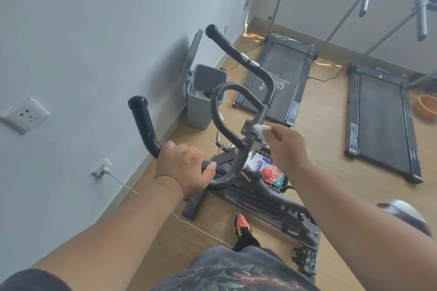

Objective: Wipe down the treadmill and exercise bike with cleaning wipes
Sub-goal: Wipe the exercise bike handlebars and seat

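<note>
The exercise bike's black handlebar [238, 106] rises in the middle of the view, its frame [272, 198] running down to the floor. My left hand [184, 168] grips the near left bar. My right hand [286, 146] pinches a white wipe [261, 129] against the handlebar's centre stem. A pack of wipes [262, 164] lies on the bike's console below. Two black treadmills [281, 78] [380, 120] stand on the wooden floor beyond.
A grey bin [201, 101] with its lid up stands by the wall left of the bike. An orange bowl [425, 108] lies at the far right. A white cord [201, 229] crosses the floor from a wall socket [101, 168]. My shoe [242, 224] is beside the frame.
</note>
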